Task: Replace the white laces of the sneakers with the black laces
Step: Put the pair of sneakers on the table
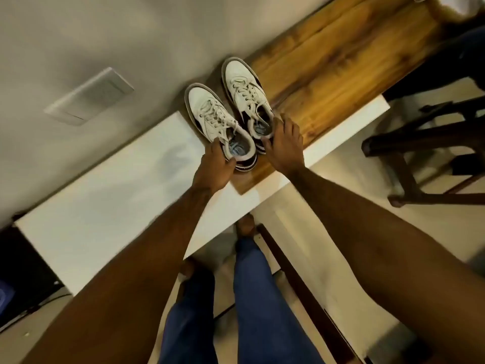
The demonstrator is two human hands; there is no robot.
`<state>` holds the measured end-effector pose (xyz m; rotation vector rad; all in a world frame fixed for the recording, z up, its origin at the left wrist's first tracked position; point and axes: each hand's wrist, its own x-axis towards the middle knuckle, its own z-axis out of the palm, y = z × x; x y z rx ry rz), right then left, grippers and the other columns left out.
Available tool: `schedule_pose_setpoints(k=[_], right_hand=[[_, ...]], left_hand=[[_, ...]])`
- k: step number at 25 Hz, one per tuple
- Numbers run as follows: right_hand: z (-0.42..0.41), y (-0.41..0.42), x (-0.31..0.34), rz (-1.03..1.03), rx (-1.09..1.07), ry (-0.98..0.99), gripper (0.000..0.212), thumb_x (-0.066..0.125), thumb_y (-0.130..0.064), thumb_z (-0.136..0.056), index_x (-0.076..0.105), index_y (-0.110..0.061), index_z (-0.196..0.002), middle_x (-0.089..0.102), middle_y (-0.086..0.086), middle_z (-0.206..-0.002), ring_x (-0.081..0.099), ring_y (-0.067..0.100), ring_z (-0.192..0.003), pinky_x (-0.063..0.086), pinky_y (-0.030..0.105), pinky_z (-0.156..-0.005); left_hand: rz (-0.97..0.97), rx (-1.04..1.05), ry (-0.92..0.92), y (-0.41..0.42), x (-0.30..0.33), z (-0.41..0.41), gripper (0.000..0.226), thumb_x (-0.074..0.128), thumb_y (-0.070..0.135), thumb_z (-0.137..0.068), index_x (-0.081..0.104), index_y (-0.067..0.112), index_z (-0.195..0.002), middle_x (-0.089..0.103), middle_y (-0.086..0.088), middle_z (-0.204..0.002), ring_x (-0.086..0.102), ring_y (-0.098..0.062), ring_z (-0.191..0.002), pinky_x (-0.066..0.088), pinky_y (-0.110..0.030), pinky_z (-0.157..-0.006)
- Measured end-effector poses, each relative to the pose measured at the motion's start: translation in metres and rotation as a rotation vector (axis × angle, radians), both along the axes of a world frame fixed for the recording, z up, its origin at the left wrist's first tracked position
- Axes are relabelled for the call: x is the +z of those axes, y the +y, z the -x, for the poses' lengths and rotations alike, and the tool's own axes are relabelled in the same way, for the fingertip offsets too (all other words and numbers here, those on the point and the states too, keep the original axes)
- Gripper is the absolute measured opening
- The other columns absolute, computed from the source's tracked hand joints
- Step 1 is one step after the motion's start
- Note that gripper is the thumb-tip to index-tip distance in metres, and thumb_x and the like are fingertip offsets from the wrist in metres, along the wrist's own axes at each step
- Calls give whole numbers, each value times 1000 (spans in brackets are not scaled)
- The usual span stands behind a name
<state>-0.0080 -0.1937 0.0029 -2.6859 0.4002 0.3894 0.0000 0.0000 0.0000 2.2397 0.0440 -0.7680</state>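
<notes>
Two white sneakers with white laces and dark heel panels stand side by side on the table, toes pointing away from me toward the wall. My left hand [214, 168] grips the heel collar of the left sneaker [210, 111], thumb inside the opening. My right hand [284, 144] holds the heel of the right sneaker [244, 85], fingers over its collar. Both shoes rest where the white tabletop [110, 195] meets the wooden tabletop [328, 64]. No black laces are in view.
A grey wall with a white switch plate [89, 95] rises behind the table. A dark wooden chair [420, 143] stands to the right. My legs in blue trousers [252, 298] and bare feet are below the table edge. A dark object [21, 271] sits at lower left.
</notes>
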Motion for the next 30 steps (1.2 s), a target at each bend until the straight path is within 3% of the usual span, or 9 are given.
schedule_pose_setpoints(k=[3,6,8,14,17,19,21,26,30], right_hand=[[-14,-7,-21,-172,-181,53,68,47,-48,-100,29,-10,-153,33,15,-157,33,35,-141,32,47,-113],[-20,-5,-48,-388,-359,91,69,41,-58,-87,37,-24,-147,58,10,-133,54,34,-119,46,50,-103],[-29,-8,-56,-415,-406,85,71,38,-58,-79,41,-30,-144,61,7,-126,55,33,-114,46,49,-101],[-52,-13,-55,-406,-416,195,55,46,-26,-88,42,-28,-144,55,14,-128,50,37,-116,40,49,-106],[-43,-7,-74,-421,-393,158,57,40,-38,-79,48,-30,-136,62,9,-116,59,34,-103,49,56,-95],[-22,6,-86,-421,-401,178,60,36,-50,-76,49,-34,-133,62,6,-116,60,34,-101,52,56,-91],[3,38,-61,-407,-401,190,59,35,-50,-82,47,-33,-136,58,8,-122,58,35,-107,52,56,-92],[61,130,-28,-448,-263,233,48,44,-22,-96,45,-23,-144,53,16,-128,49,39,-119,45,56,-99],[81,208,-36,-465,-156,278,49,44,-19,-96,45,-27,-144,52,14,-131,48,37,-121,45,55,-98]], left_hand=[[96,200,101,-16,-23,-7,73,65,26,-90,31,9,-153,44,-14,-151,46,-31,-137,42,-43,-113],[129,412,200,-28,-42,-12,71,64,17,-94,26,11,-154,42,-10,-153,48,-27,-135,48,-30,-103],[125,502,207,-28,-57,-20,69,64,14,-92,30,13,-153,47,-10,-150,52,-30,-131,53,-46,-101],[52,494,137,-32,-73,-26,70,61,7,-92,28,10,-154,41,-14,-150,44,-30,-138,37,-23,-96],[87,489,85,-21,-62,-15,64,54,11,-93,32,16,-153,45,-12,-147,50,-34,-133,47,-42,-105],[73,476,81,0,-52,0,61,52,17,-92,33,24,-151,49,-8,-142,57,-36,-122,58,-59,-85],[26,474,82,27,-42,25,59,51,23,-92,33,30,-148,50,-6,-137,61,-36,-115,59,-61,-77],[-77,582,79,107,-16,98,57,51,20,-100,31,23,-153,44,-12,-145,51,-37,-129,47,-52,-105],[-180,660,111,191,-22,143,60,52,18,-101,27,16,-155,44,-16,-143,53,-42,-127,45,-51,-102]])
